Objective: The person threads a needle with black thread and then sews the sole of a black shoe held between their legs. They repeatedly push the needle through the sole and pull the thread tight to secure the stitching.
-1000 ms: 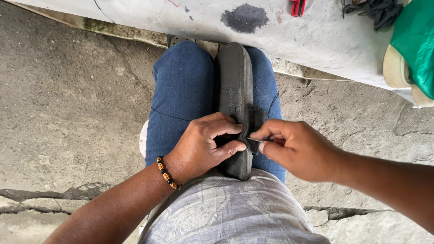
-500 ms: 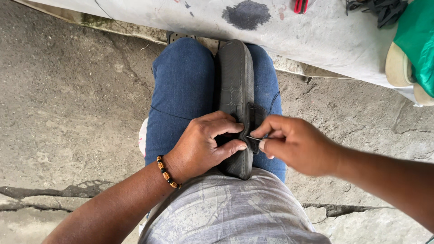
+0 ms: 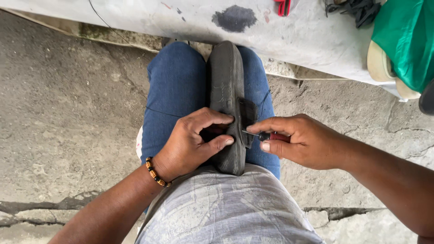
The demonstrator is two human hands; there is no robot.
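Awl (image 3: pixel 264 135), thin and metal-tipped with a dark red handle, is pinched tightly between the thumb and fingers of the right hand (image 3: pixel 300 141), its point driven into the side of a black shoe (image 3: pixel 226 97) at the edge of a small dark patch (image 3: pixel 247 117). The shoe is stood on edge between two knees in blue jeans (image 3: pixel 174 90), toe pointing to 12 o'clock, and is gripped at its heel end by the left hand (image 3: pixel 192 142), thumb and fingers curled closed around the sole. A beaded bracelet (image 3: pixel 156 171) is worn on that wrist at 8 o'clock from the shoe. Compared with a second ago, the right hand has been drawn slightly away toward 3 o'clock and more of the tool is exposed, which suggests a stitch hole is being worked. A thin thread (image 3: pixel 264 98) is seen trailing over the jeans. A grey shirt (image 3: pixel 226 208) fills 6 o'clock; a stained white sheet (image 3: pixel 294 36) lies at 12 o'clock, green cloth (image 3: pixel 404 36) at 2 o'clock, cracked concrete (image 3: pixel 68 113) all round.
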